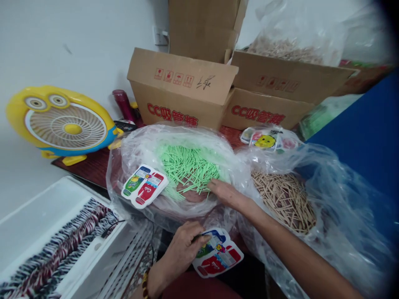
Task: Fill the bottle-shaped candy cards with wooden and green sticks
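Observation:
My left hand [186,244] grips a flat printed packet [215,259] by its upper left edge, close to my body. The packet is shaped like two bottles, one green and one red marked Cola. My right hand [225,192] reaches to the right edge of a pile of thin green sticks [190,166], its fingers pressed together against them. Those sticks lie in an opened clear plastic bag [131,145]. A matching packet [145,186] rests on the bag's left side. Under my right forearm is another bag with thin brown sticks [285,201].
Cardboard boxes [177,89] with red print stand behind the bags. A yellow fan [73,129] and a dark red bottle [122,104] are at the left. More printed packets [268,139] lie behind the brown sticks. A white bin [71,191] holds striped packs at lower left.

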Available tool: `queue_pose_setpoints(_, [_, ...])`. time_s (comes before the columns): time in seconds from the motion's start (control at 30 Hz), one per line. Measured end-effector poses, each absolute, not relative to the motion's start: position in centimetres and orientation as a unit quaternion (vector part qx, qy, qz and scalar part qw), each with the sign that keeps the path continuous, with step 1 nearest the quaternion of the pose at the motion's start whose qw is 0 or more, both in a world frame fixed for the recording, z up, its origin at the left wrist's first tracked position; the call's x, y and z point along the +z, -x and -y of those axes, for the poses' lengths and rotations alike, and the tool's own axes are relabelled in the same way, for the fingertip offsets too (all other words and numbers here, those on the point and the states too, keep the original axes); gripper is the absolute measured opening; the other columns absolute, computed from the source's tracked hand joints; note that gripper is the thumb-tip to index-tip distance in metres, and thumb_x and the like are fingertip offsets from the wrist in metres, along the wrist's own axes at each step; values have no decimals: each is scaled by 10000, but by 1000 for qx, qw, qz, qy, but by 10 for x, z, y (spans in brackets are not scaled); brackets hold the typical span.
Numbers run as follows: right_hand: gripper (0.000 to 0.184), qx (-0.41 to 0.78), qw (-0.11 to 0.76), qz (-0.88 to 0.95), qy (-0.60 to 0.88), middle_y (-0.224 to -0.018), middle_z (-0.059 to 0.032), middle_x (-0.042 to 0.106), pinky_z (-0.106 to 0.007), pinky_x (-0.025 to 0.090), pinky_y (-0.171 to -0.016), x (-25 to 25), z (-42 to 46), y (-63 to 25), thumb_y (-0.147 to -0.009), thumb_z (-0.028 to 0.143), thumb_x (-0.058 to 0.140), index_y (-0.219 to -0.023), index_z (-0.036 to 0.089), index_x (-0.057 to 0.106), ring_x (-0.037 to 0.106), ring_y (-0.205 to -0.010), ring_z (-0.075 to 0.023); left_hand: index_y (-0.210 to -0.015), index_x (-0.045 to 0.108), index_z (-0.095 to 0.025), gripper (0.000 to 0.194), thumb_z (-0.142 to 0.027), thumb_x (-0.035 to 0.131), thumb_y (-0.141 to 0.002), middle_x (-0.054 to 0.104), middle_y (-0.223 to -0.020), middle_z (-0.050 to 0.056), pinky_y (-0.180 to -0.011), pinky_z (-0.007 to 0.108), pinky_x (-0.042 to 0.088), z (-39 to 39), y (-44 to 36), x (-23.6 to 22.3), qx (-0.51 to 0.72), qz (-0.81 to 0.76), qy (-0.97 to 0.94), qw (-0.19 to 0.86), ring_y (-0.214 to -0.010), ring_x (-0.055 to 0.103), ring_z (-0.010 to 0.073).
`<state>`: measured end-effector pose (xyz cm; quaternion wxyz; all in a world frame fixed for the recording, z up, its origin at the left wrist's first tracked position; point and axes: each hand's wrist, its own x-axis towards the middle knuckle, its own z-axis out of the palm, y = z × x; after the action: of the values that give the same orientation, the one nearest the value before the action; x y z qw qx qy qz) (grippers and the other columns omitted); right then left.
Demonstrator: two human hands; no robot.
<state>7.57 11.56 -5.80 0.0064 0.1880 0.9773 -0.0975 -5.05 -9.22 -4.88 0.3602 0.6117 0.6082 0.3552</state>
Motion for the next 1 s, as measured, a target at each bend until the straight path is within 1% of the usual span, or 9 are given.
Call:
queue_pose_setpoints(0.13, [156, -57, 40, -990, -126, -944, -60, 576, -298, 419, -763, -64, -104, -73, -904, 89, 433, -958, 170, 555, 536, -848, -184, -640, 505, -172, 290, -268, 507, -915, 549, -689, -8, -656, 232, 352, 92, 52, -49, 353, -605, -616, 360, -697, 500, 134])
queue_pose_setpoints(0.23, [146, -38, 51, -991, -121, -960, -85, 569, -314, 422, -772, -67, -102, -68, -915, 102, 420, -956, 151, 552, 530, -870, -196, -633, 495, -172, 303, -274, 506, -918, 543, -685, -10, -654, 233, 347, 91, 52, -48, 351, -603, -620, 359, -690, 495, 130])
queue_pose_setpoints(0.37, [149, -119, -9, -966, -229, -990, -99, 569, -296, 419, -764, -69, -111, -61, -908, 102, 402, -959, 152, 533, 527, -899, -193, -638, 487, -173, 302, -271, 501, -923, 543, -695, -10, -660, 233, 346, 91, 51, -48, 348, -603, -620, 362, -700, 497, 131])
queue_pose_setpoints(0.47, [211, -178, -45, -938, -293, -860, -47, 588, -265, 424, -690, -70, -121, -54, -958, 145, 296, -1022, 167, 495, 543, -764, -162, -645, 498, -173, 283, -260, 519, -913, 553, -707, -7, -664, 233, 351, 93, 50, -50, 345, -614, -613, 359, -715, 511, 135])
queue_pose_setpoints(0.53, [229, -178, -48, -942, -281, -853, -36, 586, -255, 423, -682, -69, -128, -49, -962, 149, 274, -1034, 176, 491, 546, -755, -156, -640, 500, -173, 279, -254, 533, -904, 552, -699, -8, -657, 231, 351, 93, 50, -53, 342, -617, -613, 356, -709, 516, 134])
queue_pose_setpoints(0.63, [196, -171, -49, -954, -242, -948, -57, 577, -267, 413, -751, -66, -135, -42, -902, 98, 374, -971, 182, 537, 539, -859, -175, -635, 501, -173, 281, -249, 531, -905, 551, -691, -10, -654, 227, 351, 92, 50, -56, 344, -610, -621, 351, -705, 519, 131])
queue_pose_setpoints(0.83, [231, -186, -57, -958, -212, -959, -45, 573, -282, 396, -811, -73, -131, -34, -824, 33, 446, -900, 197, 590, 515, -895, -183, -632, 508, -176, 290, -258, 521, -910, 548, -678, -9, -645, 230, 351, 93, 49, -57, 356, -602, -622, 351, -683, 511, 128])
queue_pose_setpoints(0.9, [210, -197, -80, -950, -230, -958, -49, 568, -286, 405, -805, -75, -131, -30, -836, 49, 444, -885, 195, 587, 515, -883, -183, -633, 513, -175, 291, -265, 522, -910, 554, -685, -6, -650, 233, 351, 94, 48, -58, 356, -602, -621, 354, -690, 513, 131])
queue_pose_setpoints(1.0, [179, -215, -138, -925, -280, -987, -70, 557, -299, 425, -797, -71, -134, -26, -906, 143, 391, -905, 185, 565, 519, -884, -186, -635, 522, -173, 285, -266, 532, -905, 563, -691, -4, -647, 232, 351, 93, 47, -60, 360, -604, -613, 360, -690, 516, 131])
